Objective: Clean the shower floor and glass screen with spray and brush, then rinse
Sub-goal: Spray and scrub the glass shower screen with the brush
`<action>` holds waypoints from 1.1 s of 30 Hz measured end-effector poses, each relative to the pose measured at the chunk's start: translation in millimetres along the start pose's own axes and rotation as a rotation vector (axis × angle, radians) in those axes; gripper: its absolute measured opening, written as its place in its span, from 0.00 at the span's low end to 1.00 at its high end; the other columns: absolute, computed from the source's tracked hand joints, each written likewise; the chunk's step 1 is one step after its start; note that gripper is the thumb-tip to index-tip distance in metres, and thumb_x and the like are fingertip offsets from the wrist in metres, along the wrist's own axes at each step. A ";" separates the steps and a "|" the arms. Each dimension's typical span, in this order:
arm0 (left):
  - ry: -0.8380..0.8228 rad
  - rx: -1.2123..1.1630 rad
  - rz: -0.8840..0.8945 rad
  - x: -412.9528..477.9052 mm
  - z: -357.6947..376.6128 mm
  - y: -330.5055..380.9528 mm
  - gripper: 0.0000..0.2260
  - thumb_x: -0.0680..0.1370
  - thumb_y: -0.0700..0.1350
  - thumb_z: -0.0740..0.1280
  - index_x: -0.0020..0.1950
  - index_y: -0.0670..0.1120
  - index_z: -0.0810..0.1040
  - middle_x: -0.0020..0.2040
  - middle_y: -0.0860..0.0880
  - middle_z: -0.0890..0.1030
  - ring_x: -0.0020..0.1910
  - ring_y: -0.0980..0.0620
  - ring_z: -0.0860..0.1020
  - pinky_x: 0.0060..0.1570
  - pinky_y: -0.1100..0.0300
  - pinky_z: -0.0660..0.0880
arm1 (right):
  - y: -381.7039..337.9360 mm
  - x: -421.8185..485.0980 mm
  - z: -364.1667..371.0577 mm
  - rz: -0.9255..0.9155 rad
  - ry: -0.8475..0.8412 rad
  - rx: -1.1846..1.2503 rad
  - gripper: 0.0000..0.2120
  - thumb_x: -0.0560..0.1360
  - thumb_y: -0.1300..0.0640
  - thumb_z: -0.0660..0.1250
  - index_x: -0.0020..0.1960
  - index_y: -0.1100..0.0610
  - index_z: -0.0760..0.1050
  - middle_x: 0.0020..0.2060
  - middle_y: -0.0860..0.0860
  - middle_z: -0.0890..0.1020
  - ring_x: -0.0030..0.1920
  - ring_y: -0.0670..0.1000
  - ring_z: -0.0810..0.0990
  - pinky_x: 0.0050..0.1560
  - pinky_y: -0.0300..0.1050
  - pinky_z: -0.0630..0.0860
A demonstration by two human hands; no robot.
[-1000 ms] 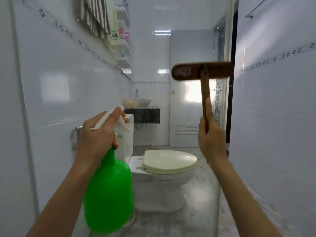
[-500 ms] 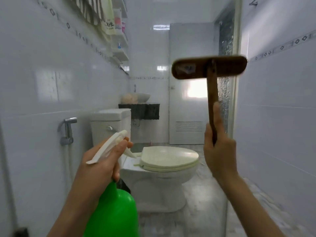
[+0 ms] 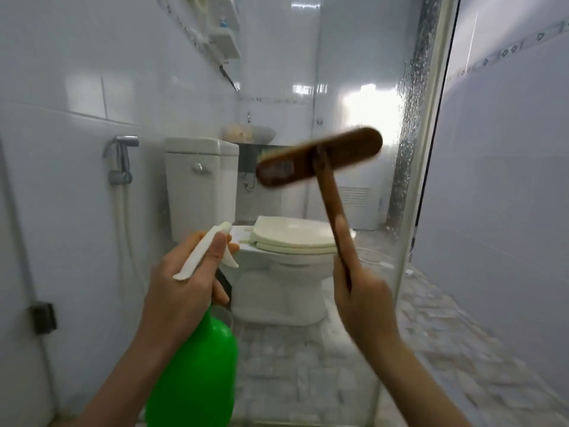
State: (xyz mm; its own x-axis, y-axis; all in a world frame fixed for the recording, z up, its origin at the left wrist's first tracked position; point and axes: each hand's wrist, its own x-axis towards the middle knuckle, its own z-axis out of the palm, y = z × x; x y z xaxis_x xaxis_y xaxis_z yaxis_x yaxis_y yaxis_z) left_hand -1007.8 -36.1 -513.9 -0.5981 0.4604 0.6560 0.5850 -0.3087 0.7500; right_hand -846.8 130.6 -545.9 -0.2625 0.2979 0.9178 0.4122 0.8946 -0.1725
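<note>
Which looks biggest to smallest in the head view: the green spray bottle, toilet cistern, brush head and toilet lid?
1. green spray bottle, though it is nearest the camera and cut off by the frame's lower edge.
2. toilet cistern.
3. brush head and toilet lid: too alike to rank.

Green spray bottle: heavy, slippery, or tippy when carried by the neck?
Probably manageable in weight: the left hand alone holds the spray bottle up by its neck. The fat body hangs below the grip, so it likely swings rather than tips. Its glossy plastic may be slippery when wet; the fill level is hidden.
</note>
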 end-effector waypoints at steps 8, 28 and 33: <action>0.005 0.030 -0.013 -41.2 13.0 -39.3 0.17 0.81 0.57 0.58 0.46 0.48 0.82 0.45 0.62 0.83 0.46 0.62 0.80 0.43 0.75 0.70 | 7.9 -107.9 1.0 0.278 -0.078 0.147 0.33 0.80 0.60 0.62 0.78 0.44 0.50 0.27 0.39 0.64 0.19 0.42 0.61 0.20 0.30 0.61; -0.057 -0.055 -0.154 -90.1 47.1 -74.5 0.19 0.75 0.59 0.63 0.40 0.44 0.79 0.30 0.46 0.76 0.29 0.57 0.76 0.30 0.64 0.72 | 20.8 -127.6 3.9 0.256 -0.091 0.085 0.28 0.80 0.53 0.56 0.77 0.47 0.50 0.25 0.38 0.61 0.19 0.42 0.61 0.19 0.30 0.63; 0.115 -0.016 -0.197 -86.4 32.2 -80.5 0.23 0.75 0.59 0.61 0.41 0.38 0.77 0.31 0.44 0.78 0.29 0.57 0.75 0.27 0.70 0.69 | 19.5 -144.2 12.8 0.250 -0.091 0.131 0.30 0.80 0.53 0.56 0.77 0.42 0.46 0.25 0.43 0.65 0.19 0.45 0.65 0.19 0.36 0.68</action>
State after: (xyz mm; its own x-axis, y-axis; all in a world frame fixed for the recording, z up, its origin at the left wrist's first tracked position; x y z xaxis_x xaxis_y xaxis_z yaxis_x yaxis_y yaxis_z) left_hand -985.6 -24.3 -633.7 -0.7590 0.4155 0.5013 0.4423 -0.2362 0.8652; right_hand -812.2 109.4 -686.1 -0.2470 0.5378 0.8061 0.3592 0.8234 -0.4393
